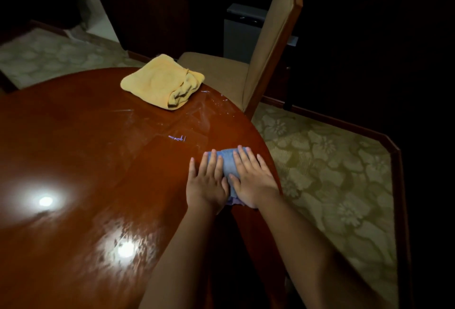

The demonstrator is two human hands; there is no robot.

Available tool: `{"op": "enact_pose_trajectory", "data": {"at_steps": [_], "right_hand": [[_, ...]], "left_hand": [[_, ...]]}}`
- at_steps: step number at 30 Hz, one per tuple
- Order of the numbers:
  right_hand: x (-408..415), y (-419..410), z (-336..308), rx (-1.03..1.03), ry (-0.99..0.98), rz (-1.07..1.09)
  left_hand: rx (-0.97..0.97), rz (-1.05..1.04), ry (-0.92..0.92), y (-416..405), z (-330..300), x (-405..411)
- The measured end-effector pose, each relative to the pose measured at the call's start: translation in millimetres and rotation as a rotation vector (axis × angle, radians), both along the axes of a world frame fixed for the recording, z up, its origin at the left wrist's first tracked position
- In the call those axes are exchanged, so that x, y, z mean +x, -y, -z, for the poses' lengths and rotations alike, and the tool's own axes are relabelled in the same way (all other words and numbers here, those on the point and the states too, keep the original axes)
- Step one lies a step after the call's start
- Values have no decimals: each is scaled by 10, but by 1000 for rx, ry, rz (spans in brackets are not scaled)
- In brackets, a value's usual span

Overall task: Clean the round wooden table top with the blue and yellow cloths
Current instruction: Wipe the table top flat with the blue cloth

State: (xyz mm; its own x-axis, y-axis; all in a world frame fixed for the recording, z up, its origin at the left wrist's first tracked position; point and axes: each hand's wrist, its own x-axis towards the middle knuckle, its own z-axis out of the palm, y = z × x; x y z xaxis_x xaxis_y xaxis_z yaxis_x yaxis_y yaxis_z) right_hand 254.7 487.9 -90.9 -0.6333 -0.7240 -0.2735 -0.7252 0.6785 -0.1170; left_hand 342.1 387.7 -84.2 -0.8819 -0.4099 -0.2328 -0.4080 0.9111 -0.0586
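Two flat hands, left hand and right hand, press one blue cloth near the right rim of the round table top, where an outward stroke risks slipping off the edge; one yellow cloth lies unheld at the far rim beside one chair.

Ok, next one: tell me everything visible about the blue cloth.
The blue cloth is a soft, pale blue fabric, apparently folded into a compact pad, with a purplish edge showing near the wrists. It lies flat on the glossy wooden table, close to its right-hand rim. The left hand and right hand press on it side by side with straight fingers, covering most of it.
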Motion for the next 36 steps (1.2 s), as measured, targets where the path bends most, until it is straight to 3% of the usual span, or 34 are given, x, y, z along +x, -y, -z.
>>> {"op": "enact_pose_trajectory", "data": {"at_steps": [6,11,25,36], "right_hand": [[735,-84,-43,36,54,48],[872,-62,-66,33,81,17],[487,629,-30,27,69,-99],[-359,1351,-31,37,53,-138]], "left_hand": [[-6,33,0,-92,-21,686],[51,-7,-80,-70,-19,875],[21,-66,-3,574,91,590],[-49,-189,51,1209,82,-273]]}}
